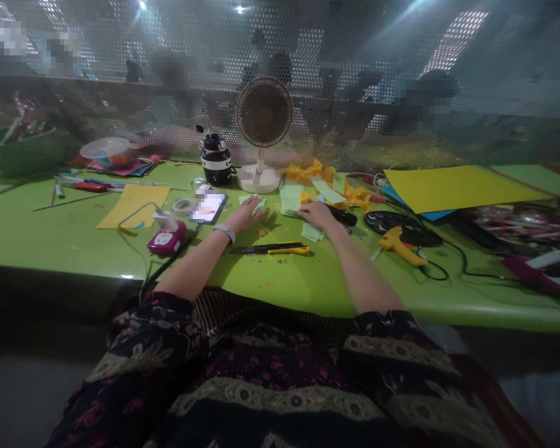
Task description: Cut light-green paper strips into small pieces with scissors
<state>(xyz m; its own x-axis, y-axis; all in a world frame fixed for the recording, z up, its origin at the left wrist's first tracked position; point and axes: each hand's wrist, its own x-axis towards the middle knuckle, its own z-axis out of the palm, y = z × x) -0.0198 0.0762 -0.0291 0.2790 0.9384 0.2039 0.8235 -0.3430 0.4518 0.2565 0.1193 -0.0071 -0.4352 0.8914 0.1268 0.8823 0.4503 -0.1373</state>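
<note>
My left hand (246, 214), with a pale band at the wrist, lies over small pale green paper pieces (262, 202), its fingers stretched out. To the right, my right hand (319, 215) has its fingers bent together at the lower edge of a pale green paper sheet (291, 198). More green slips (312, 233) lie beneath that hand. A black stapler-like object (343, 215) is just beside it, partly hidden. Between my forearms rests a yellow-and-black cutter (287, 248). Crumpled orange paper (315, 171) is piled behind my right hand.
A fan (260, 179) and a dark bottle (217, 163) stand at the back. Left are a phone (208, 208), a tape roll (183, 206) and a purple power socket (167, 241) with cables. Right are a yellow glue gun (401, 247) and yellow sheets (462, 188).
</note>
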